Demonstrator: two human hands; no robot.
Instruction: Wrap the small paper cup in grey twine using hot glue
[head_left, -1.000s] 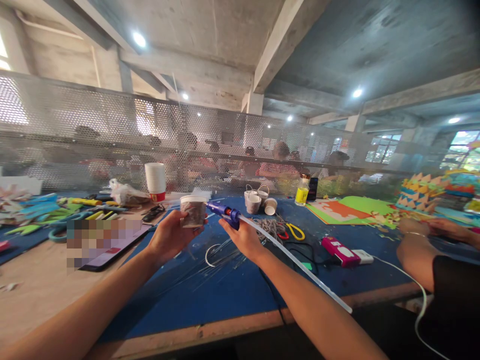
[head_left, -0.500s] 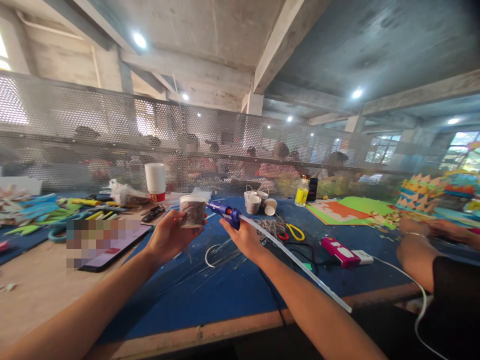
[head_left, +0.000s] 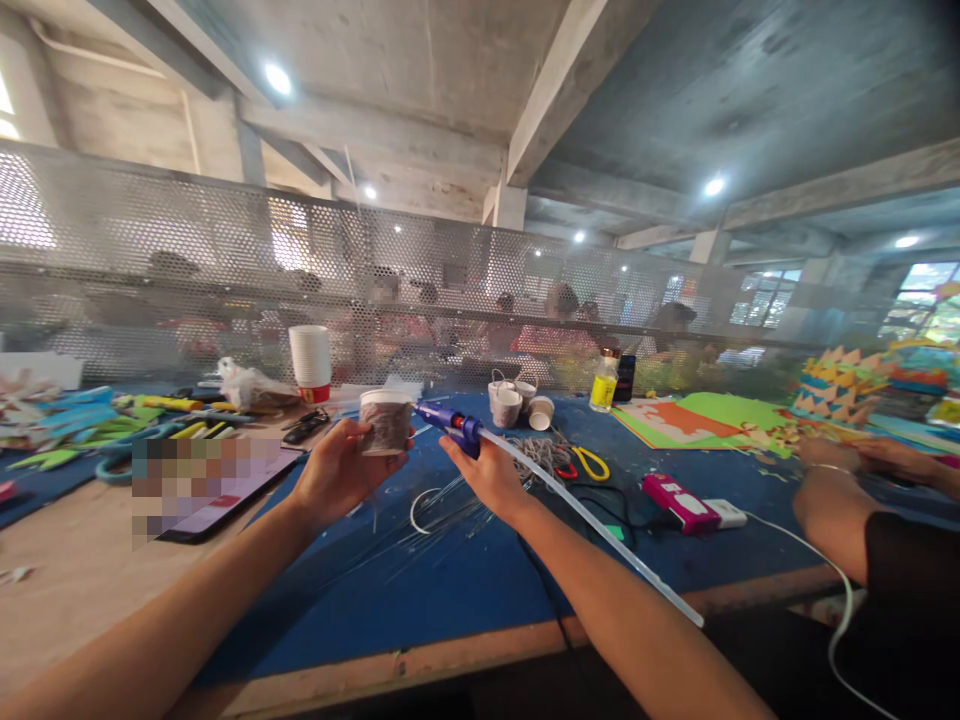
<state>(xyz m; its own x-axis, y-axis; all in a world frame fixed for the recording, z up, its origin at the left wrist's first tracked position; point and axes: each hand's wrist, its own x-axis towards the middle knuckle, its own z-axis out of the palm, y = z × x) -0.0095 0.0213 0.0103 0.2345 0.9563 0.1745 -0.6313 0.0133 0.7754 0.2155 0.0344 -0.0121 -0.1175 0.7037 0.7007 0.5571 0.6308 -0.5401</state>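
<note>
My left hand [head_left: 337,478] is closed around a small paper cup [head_left: 385,421] wrapped in greyish string, held upright above the blue table mat [head_left: 465,570]. My right hand [head_left: 491,478] grips a blue glue gun [head_left: 450,425] whose nozzle points left at the cup's side, almost touching it. A long translucent glue stick [head_left: 592,525] runs back from the gun along my right forearm. The gun's black cord drops to the mat below.
A phone [head_left: 217,490] lies left of my hand. A stack of white cups [head_left: 310,360] stands behind, small wrapped cups [head_left: 516,402] and a yellow bottle [head_left: 604,388] in the middle back. Scissors [head_left: 581,462], a pink device [head_left: 679,502], coloured foam sheets [head_left: 690,418]. Another person's hands [head_left: 832,465] work at right.
</note>
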